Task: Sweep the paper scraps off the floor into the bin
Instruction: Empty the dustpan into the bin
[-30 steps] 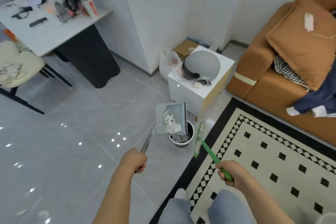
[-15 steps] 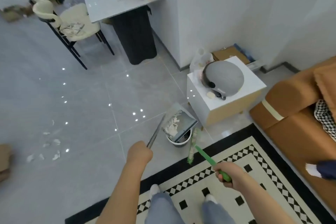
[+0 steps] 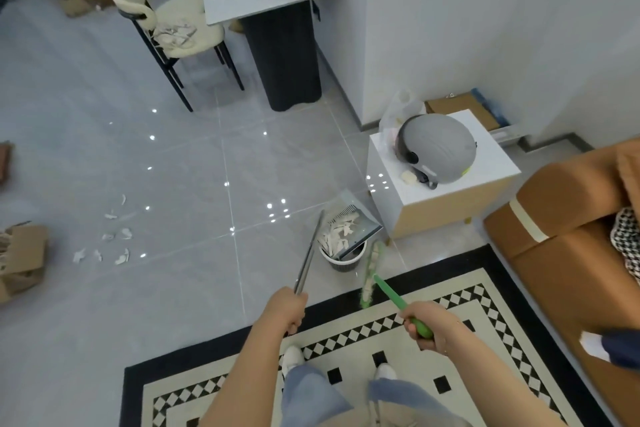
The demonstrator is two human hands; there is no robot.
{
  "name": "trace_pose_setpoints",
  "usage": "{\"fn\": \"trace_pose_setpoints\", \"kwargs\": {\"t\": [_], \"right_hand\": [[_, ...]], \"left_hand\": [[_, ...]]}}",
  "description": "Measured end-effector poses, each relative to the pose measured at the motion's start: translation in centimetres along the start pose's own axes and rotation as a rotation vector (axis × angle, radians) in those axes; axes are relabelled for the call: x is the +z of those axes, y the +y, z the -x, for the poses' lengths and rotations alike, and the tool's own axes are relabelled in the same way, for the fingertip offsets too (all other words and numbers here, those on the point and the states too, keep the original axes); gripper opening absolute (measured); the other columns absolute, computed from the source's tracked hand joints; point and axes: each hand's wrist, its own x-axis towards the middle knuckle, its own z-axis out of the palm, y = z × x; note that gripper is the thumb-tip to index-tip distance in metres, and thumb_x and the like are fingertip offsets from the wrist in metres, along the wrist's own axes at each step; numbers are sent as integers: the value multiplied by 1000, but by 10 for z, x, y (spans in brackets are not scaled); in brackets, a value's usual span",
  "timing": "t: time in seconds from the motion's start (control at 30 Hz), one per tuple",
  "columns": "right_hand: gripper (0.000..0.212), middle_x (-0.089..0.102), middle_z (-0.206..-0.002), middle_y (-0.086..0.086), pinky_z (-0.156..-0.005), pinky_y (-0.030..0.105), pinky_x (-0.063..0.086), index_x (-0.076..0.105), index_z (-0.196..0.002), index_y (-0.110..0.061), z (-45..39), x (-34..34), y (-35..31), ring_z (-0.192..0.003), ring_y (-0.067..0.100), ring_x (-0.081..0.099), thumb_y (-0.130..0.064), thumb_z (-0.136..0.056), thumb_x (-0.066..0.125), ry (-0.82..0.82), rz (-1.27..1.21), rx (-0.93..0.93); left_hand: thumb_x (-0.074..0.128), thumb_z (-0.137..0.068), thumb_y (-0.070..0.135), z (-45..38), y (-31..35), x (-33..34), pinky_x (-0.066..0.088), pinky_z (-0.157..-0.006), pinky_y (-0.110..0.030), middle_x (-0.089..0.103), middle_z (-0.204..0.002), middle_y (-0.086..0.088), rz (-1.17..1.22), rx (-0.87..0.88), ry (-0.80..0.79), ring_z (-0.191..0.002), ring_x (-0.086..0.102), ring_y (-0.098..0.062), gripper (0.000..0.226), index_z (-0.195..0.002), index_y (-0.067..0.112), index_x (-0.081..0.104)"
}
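Observation:
My left hand [image 3: 286,309] grips the long metal handle of a grey dustpan [image 3: 356,218]. The pan is tilted over a small white bin [image 3: 341,260], and white paper scraps [image 3: 337,235] slide down inside it toward the bin. My right hand [image 3: 429,324] grips the green handle of a broom [image 3: 370,274], whose green brush head rests on the floor just right of the bin. More paper scraps [image 3: 112,236] lie scattered on the grey tiles far to the left.
A white side table [image 3: 450,204] with a grey helmet [image 3: 436,149] stands right behind the bin. An orange sofa [image 3: 568,218] is at the right, a patterned rug [image 3: 450,305] underfoot, a chair [image 3: 180,31] and desk [image 3: 263,0] at the back, cardboard [image 3: 20,260] at the left.
My view has swung left and back, showing the scattered scraps on the floor. The dustpan has tipped lower over the bin and its scraps have slid down toward the bin.

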Motion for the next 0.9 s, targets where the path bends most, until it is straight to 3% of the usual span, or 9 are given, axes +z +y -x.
{"fn": "trace_pose_setpoints", "kwargs": {"t": [0.1, 0.27, 0.4, 0.73, 0.9], "right_hand": [[6, 53, -57, 3, -37, 15, 34, 57, -93, -2, 1, -2, 6, -33, 5, 46, -5, -92, 52, -7, -27, -5], [5, 50, -58, 4, -32, 14, 28, 53, -95, -1, 6, -8, 24, -31, 5, 43, -5, -93, 51, -18, -40, -21], [3, 49, -57, 5, -31, 14, 28, 52, -92, -2, 9, -15, 31, -30, 5, 42, -4, -93, 50, -19, -52, -33], [18, 49, -59, 5, -30, 13, 28, 50, -111, 1, 1, -22, 41, -28, 5, 43, -4, -93, 49, 30, -50, -12], [19, 49, -60, 5, -31, 14, 29, 51, -111, 0, -1, -25, 40, -29, 5, 44, -3, -92, 49, 14, -70, -18]], "left_hand": [[40, -100, 20, 5, -10, 13, 26, -35, -11, 41, -60, -4, 109, -61, -65, -43, 32, -11, 28, -75, 8, 45], [45, -96, 24, 4, -22, 28, 26, -39, -15, 39, -55, -4, 167, -90, -21, -41, 32, -13, 28, -75, 6, 48], [44, -96, 20, 10, -20, 31, 23, -32, -9, 39, -54, -3, 223, -74, 6, -40, 31, -12, 28, -71, 7, 47], [42, -95, 19, 4, -32, 44, 26, -40, -16, 40, -53, -4, 233, -44, 39, -41, 35, -13, 22, -85, 3, 53], [46, -97, 20, 0, -48, 59, 26, -33, -16, 39, -53, -2, 288, -32, 7, -40, 33, -11, 23, -80, 5, 53]]}}
